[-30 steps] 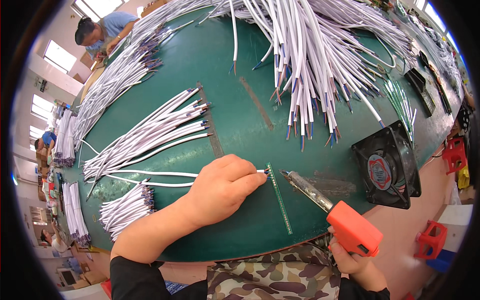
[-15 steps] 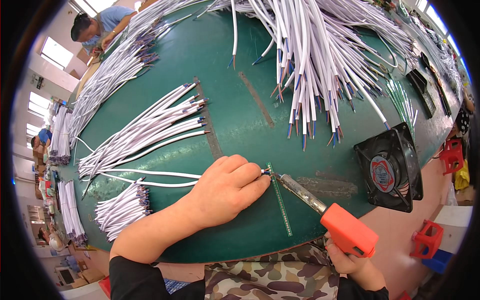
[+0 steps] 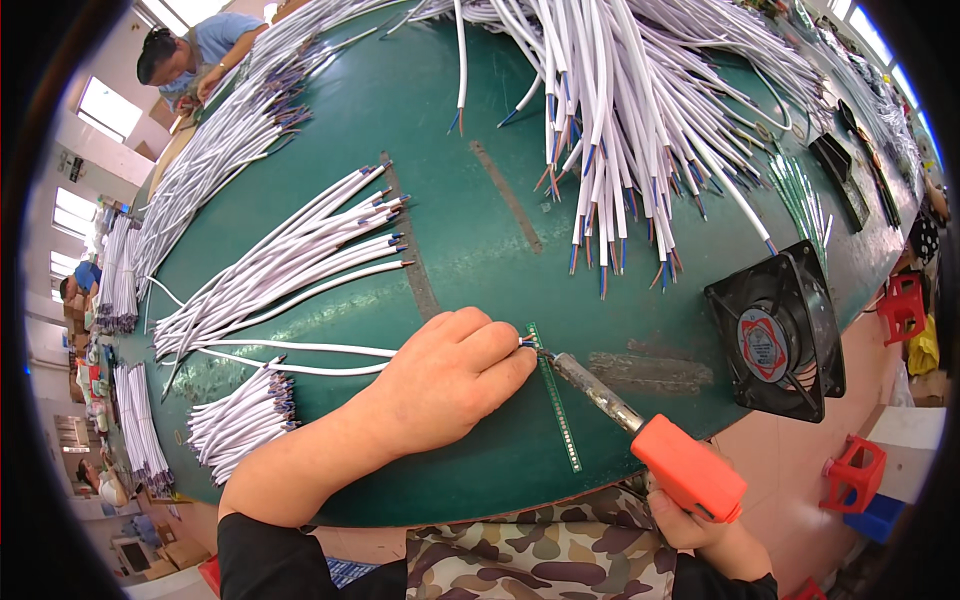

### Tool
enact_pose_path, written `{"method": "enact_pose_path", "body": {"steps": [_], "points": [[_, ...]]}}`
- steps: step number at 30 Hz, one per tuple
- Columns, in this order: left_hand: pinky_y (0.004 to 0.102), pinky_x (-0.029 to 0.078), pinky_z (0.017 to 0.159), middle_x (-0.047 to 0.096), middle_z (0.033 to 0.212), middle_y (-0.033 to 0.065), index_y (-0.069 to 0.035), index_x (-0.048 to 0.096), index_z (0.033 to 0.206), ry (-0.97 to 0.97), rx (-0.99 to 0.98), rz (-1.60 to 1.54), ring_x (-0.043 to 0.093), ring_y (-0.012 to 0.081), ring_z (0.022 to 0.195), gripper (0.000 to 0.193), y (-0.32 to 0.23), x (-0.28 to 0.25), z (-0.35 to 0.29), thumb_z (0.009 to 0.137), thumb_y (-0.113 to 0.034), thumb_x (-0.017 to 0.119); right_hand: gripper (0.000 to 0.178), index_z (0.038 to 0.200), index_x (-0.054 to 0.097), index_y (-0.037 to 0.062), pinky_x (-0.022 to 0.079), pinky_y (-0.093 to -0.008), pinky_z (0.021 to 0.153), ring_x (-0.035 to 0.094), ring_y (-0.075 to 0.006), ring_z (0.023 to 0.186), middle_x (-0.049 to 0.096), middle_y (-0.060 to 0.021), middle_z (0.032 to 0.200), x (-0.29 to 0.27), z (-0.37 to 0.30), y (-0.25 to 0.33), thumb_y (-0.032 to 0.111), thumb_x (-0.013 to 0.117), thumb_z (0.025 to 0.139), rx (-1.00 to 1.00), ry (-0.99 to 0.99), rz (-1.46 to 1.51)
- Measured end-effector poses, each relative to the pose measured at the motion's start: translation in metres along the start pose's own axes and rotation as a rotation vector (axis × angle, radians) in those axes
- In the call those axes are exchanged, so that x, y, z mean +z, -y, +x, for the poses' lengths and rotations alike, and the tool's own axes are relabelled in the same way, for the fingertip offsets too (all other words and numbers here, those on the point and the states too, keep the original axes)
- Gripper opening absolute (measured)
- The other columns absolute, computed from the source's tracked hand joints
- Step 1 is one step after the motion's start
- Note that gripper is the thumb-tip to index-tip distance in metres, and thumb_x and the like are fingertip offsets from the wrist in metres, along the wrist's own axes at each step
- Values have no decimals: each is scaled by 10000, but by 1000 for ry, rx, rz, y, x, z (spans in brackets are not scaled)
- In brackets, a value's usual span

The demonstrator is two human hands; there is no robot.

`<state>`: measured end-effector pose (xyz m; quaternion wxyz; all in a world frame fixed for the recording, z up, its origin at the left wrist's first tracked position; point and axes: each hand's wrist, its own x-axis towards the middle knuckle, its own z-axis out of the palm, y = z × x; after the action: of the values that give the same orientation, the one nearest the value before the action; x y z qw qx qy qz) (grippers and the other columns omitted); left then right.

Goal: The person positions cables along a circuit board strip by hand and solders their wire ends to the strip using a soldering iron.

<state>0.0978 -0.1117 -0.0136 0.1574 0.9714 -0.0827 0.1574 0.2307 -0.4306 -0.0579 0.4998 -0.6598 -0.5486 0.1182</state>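
My left hand (image 3: 450, 375) is closed, its fingertips pinching the end of a white cable (image 3: 330, 347) whose bared wires meet the upper part of a narrow green circuit strip (image 3: 558, 410). A second white cable section runs just below, also passing under the hand. My right hand (image 3: 685, 522) grips a soldering iron (image 3: 690, 468) by its orange-red handle. The iron's metal shaft points up and left, its dark tip at the wire ends on the strip. Exact contact there is too small to make out. Part of the right hand's fingers is hidden behind the handle.
A black fan (image 3: 765, 345) stands at the right. Cut white cables (image 3: 290, 255) lie left, with a shorter bundle (image 3: 240, 415) below. A large cable heap (image 3: 610, 130) hangs over the far side of the green table (image 3: 450, 270). Another person (image 3: 205, 55) works far left.
The soldering iron has shifted slightly left and toward me, its tip staying by the wire ends. My left hand keeps its pinch, and the whole view has moved a little.
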Motion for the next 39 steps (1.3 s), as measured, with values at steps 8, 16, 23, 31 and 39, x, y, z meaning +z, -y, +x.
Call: {"method": "enact_pose_path", "body": {"steps": [8, 16, 23, 31, 39], "points": [[382, 511, 728, 607, 974, 88, -20, 691, 1078, 43, -9, -22, 590, 273, 823, 378, 0, -1, 1, 701, -11, 672, 581, 1230, 561, -69, 548, -348, 602, 700, -285, 717, 650, -159, 1110, -1, 7, 3, 30, 793, 707, -74, 21, -101], [381, 513, 736, 613, 979, 91, -23, 688, 1084, 62, -18, -23, 596, 278, 835, 377, -1, -2, 2, 707, -10, 672, 473, 1149, 649, -7, 561, -369, 635, 696, -307, 734, 614, -173, 1191, -3, -1, 1, 36, 771, 694, -36, 24, -121], [382, 513, 742, 614, 979, 91, -21, 688, 1085, 69, -17, -23, 599, 278, 840, 372, 0, -4, 1, 714, -10, 672, 405, 1100, 687, 4, 588, -404, 718, 706, -329, 805, 608, -181, 1218, -4, -15, 7, 91, 763, 711, 174, 9, -84], [374, 507, 789, 615, 1019, 83, -22, 690, 1103, 83, -23, -45, 604, 275, 898, 359, 0, -4, -1, 744, -16, 686, 281, 1060, 689, -33, 547, -339, 707, 655, -204, 735, 689, -95, 870, -5, -2, 10, 76, 647, 805, 170, 14, -43], [416, 516, 832, 643, 1027, 118, -22, 679, 1069, -66, -313, 265, 626, 326, 956, 254, 37, -42, -23, 816, 3, 676, 336, 1191, 634, -55, 540, -303, 682, 626, -156, 711, 681, -121, 993, -8, -35, 8, 104, 624, 895, 477, -101, 229]]}}
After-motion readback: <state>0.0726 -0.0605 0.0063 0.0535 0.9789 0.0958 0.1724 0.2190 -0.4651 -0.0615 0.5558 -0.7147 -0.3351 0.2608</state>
